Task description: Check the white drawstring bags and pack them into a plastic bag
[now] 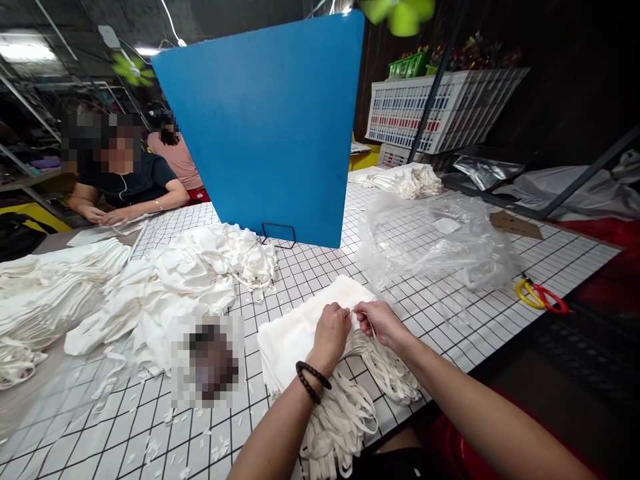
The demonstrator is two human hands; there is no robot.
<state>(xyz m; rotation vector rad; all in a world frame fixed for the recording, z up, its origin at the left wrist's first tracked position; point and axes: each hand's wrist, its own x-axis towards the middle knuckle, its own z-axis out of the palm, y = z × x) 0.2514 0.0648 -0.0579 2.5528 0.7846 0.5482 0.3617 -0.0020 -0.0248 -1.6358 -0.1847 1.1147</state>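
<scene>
A stack of white cloth pieces (293, 333) with long straps (345, 413) lies in front of me, the straps trailing over the near table edge. Above it, my left hand (333, 330) is closed, fingers pinched together, with a dark bead bracelet on the wrist. Close on its right, my right hand (377, 323) is pinched too, its fingertips almost meeting the left ones. What sits between the fingertips is too small to make out.
A blue board (270, 127) stands on the grid-patterned table (305, 273). To the left are heaps of white cloth (165, 287) and a seated person (125, 173). Clear plastic bags (440, 247) and red-yellow scissors (543, 295) lie right. A white crate (445, 110) is behind.
</scene>
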